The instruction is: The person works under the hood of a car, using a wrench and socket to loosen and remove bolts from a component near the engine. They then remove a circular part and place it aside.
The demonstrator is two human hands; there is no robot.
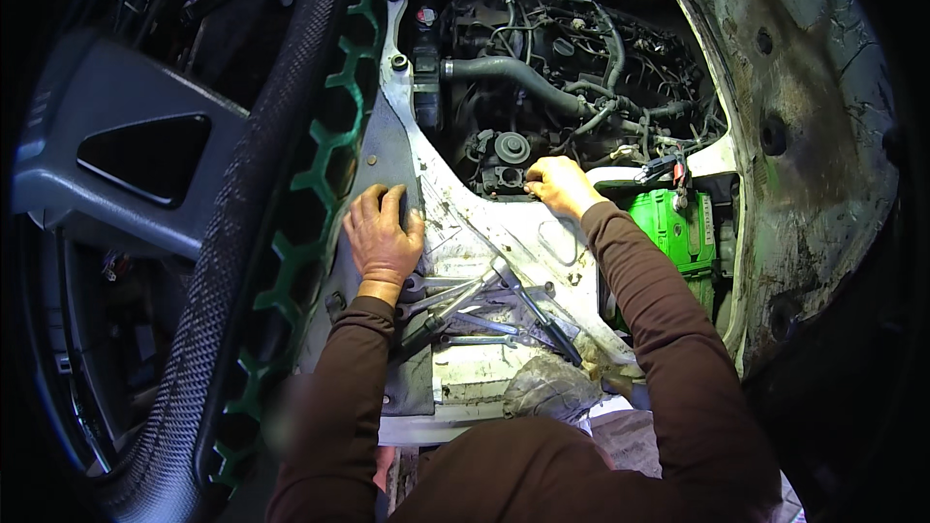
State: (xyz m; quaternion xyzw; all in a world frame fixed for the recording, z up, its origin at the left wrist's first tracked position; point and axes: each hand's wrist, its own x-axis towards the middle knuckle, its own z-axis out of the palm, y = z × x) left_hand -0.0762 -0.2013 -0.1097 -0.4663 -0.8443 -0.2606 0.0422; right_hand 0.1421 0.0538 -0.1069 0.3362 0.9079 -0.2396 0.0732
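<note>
My left hand (381, 242) rests on a grey mat (392, 160) over the white body panel, its fingers spread and slightly bent, holding nothing that shows. My right hand (564, 184) reaches into the engine bay, its fingertips drawn together at the edge of a small metal housing (504, 178). Whatever lies between those fingertips is too small or hidden to make out. A round ribbed cap (511, 147) tops the part just beyond them. Below my hands, several wrenches (480, 323) lie heaped on the panel with a black-handled ratchet (536, 310).
Right of my forearm sits a green battery (673, 232) with cables on top. A thick grey hose (518, 71) crosses the engine (591, 48). The raised hood (804, 136) stands at right. A black textured bar (262, 165) and green honeycomb trim (308, 174) run along the left.
</note>
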